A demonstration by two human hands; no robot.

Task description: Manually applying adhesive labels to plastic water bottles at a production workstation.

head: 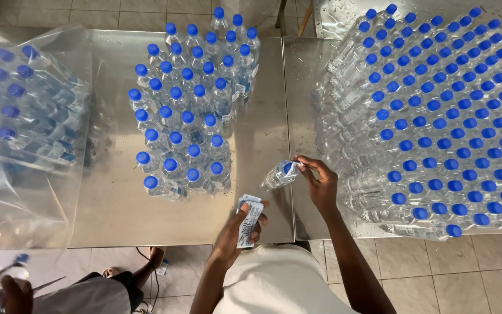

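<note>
The left hand [240,224] grips a stack of labels [249,220] while the right hand [319,180] pinches a tilted bottle [280,174] above the steel table [117,203].

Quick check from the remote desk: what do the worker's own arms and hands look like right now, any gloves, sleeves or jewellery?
Both arms are bare from the top's edge to the fingertips. The left hand and the right hand wear no gloves, and no watch, ring or bracelet shows. No sleeve reaches the forearms; the only clothing in view is a plain off-white top at the bottom of the head view.
</note>
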